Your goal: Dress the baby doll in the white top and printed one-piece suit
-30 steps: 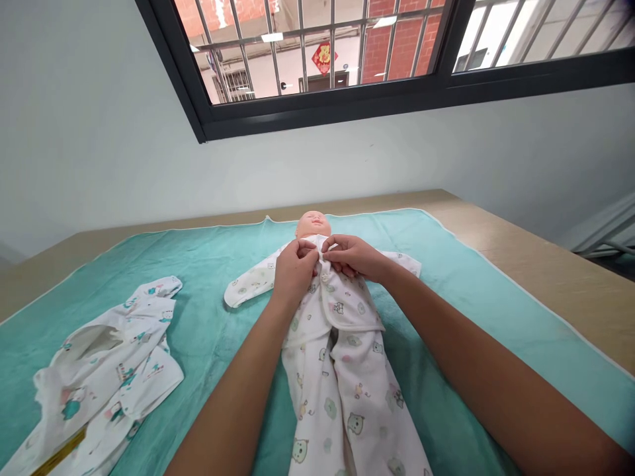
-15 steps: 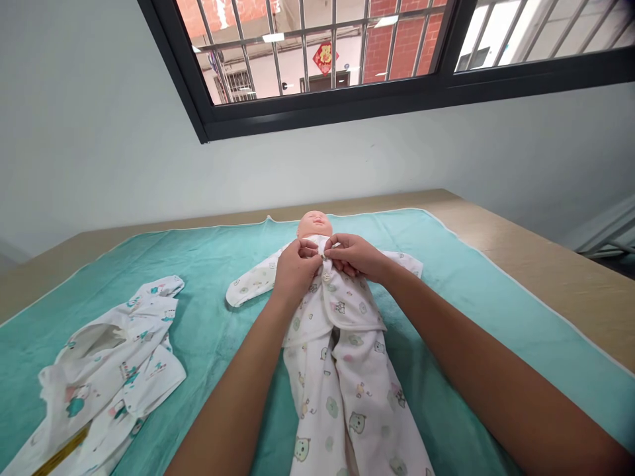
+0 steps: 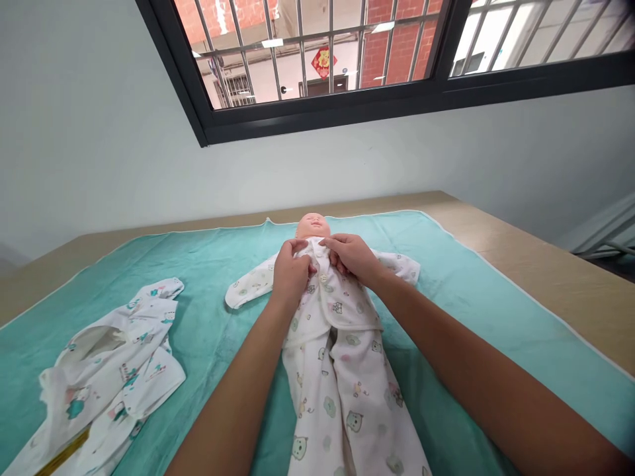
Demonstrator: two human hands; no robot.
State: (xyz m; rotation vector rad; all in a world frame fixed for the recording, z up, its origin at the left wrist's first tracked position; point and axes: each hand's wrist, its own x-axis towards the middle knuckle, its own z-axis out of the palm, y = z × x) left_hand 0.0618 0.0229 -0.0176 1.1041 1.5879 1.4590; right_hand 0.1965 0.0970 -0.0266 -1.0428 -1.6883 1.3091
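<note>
A baby doll (image 3: pixel 313 225) lies on its back, dressed in a white printed jacket (image 3: pixel 342 307) and matching trousers (image 3: pixel 360 396). At the jacket's neckline, my left hand (image 3: pixel 292 270) is closed on the edge of the cloth on the left side. My right hand (image 3: pixel 353 256) pinches the collar on the other side, fingers curled below. Between the two hands the front of the jacket shows, with a small button (image 3: pixel 324 278) lower down. The doll's sleeves spread out to both sides. My fingertips partly hide the collar.
A turquoise cloth (image 3: pixel 208 264) with a white edge covers most of the wooden table (image 3: pixel 546 277). Another white printed baby garment (image 3: pixel 109 370) lies crumpled at the left. Behind the table are a wall and a dark-framed window (image 3: pixel 317 109) with bars.
My hands have moved slightly apart at the neckline, uncovering the jacket front between them. The left hand's fingers have shifted left. The view has tilted a little.
</note>
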